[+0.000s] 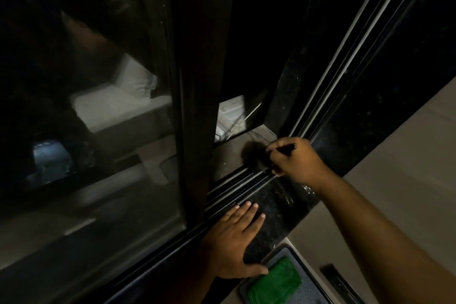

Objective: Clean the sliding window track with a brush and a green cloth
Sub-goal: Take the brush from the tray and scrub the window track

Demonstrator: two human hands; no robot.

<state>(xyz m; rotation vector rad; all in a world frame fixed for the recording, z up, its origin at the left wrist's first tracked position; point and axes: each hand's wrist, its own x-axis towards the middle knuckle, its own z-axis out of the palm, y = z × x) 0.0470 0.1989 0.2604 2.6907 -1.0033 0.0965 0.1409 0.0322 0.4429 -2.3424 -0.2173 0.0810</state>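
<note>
I see the right hand [294,160] up at the far end of the sliding window track [237,181], fingers curled round a thin dark brush handle [286,148] that pokes out over the knuckles. Bristle end is hidden behind the fingers, so I can't tell if it touches the track; the hand itself sits right at the rails, near the corner where they meet the vertical frame channel [345,66].

Left hand [237,239] lies flat, fingers straight & spread, palm down on the black speckled stone sill [276,207], fingertips just short of the nearest rail. It holds nothing; thumb [254,270] points toward the cloth.

Green cloth [276,281] is folded & lying on a dark tray w/ a dotted mat [308,286], low in view, just beside the left thumb, well apart from the right hand. Untouched by either hand.

Sliding pane w/ dark frame [197,96] stands to the left of the open gap; the glass [86,111] shows dim reflections of a pale bed & pillow. Through the gap I make out a grey ledge [229,155] w/ the hand's shadow on it. Beige wall surface [407,160] runs below the sill on the right. Lighting is very dim, so fine dirt in the track is not readable.
</note>
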